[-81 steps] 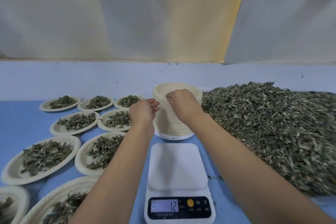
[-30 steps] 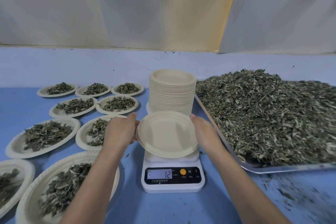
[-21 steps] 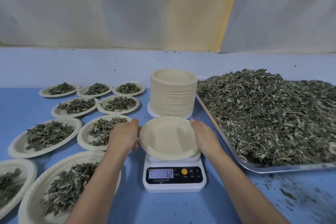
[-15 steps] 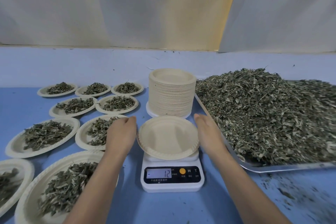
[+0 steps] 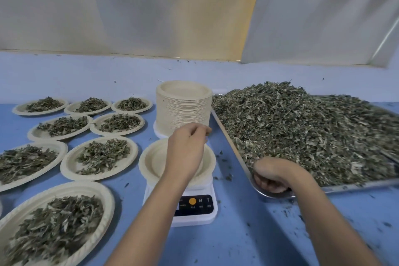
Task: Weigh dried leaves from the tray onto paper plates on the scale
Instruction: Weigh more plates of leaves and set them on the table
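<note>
A person's left hand is hovering, fingers loosely curled, over an empty paper plate that is sitting on a white scale. At 3 o'clock, the right hand is curling into the near corner of a metal tray heaped with dried leaves (any grasp is hidden). A plate stack is standing at 12 o'clock; filled plates are lying at 9 o'clock.

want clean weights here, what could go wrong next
The left hand hangs over the empty plate on the scale; touching it would skew the weight. That forearm hides the reading. Leaves taken by the right hand from the tray may drop on the table, already littered.
</note>
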Tool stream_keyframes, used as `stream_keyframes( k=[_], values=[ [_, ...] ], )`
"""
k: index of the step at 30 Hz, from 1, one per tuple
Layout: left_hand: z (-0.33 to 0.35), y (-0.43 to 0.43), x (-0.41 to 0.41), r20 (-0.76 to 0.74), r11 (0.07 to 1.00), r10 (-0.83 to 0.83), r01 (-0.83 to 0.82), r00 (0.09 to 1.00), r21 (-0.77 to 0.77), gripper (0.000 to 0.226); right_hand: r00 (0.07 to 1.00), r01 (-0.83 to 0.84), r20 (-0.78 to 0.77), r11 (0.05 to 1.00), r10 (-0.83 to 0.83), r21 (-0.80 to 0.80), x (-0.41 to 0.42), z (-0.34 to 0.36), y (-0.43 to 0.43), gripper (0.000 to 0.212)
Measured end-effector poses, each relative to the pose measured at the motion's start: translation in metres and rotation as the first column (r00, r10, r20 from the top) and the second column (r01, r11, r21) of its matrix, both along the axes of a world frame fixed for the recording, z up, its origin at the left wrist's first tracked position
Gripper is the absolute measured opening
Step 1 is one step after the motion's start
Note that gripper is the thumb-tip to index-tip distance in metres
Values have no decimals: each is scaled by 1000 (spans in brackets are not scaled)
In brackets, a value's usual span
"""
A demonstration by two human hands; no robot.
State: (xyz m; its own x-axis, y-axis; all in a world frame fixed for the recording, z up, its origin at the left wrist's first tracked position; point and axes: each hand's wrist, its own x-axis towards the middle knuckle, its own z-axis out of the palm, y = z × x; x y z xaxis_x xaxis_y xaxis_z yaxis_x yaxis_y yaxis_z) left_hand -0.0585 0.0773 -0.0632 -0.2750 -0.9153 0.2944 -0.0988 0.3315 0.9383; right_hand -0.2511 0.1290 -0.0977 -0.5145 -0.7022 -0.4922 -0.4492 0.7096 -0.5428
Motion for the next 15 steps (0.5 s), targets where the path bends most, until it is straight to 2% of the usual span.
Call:
stream_keyframes(
  k=[2, 5, 7, 10, 12, 13, 15],
  values=[
    [-1, 2, -7, -3, 1000, -26, 26, 1000, -3, 31, 998, -5, -63, 996, 0, -84, -3, -6, -12, 45],
    [-2, 3, -10, -1, 999, -35, 35, 999, -8, 32, 932, -116, -359, 977, 44, -180, -8, -9, -39, 26],
    [-3, 3, -9, -7, 999, -34, 34, 999, 1, 31, 890, -148, -456, 959, 22, -242, -8, -11, -50, 23],
    [-3, 2, -6, -42, 999, -31, 32, 999, 28, 30, 791, -182, -606, 915, -81, -361, -9, -14, -57, 17],
    [-1, 2, -4, -89, 998, -31, 36, 996, 47, 31, 674, -244, -717, 862, -179, -444, -12, -18, -62, 17],
    [0, 3, -4, -110, 998, -34, 40, 993, 56, 30, 605, -299, -777, 855, -173, -423, -14, -19, -64, 20],
    [3, 5, -4, -125, 997, -36, 44, 992, 63, 30, 502, -380, -863, 882, -57, -280, -20, -24, -70, 34]
  ],
)
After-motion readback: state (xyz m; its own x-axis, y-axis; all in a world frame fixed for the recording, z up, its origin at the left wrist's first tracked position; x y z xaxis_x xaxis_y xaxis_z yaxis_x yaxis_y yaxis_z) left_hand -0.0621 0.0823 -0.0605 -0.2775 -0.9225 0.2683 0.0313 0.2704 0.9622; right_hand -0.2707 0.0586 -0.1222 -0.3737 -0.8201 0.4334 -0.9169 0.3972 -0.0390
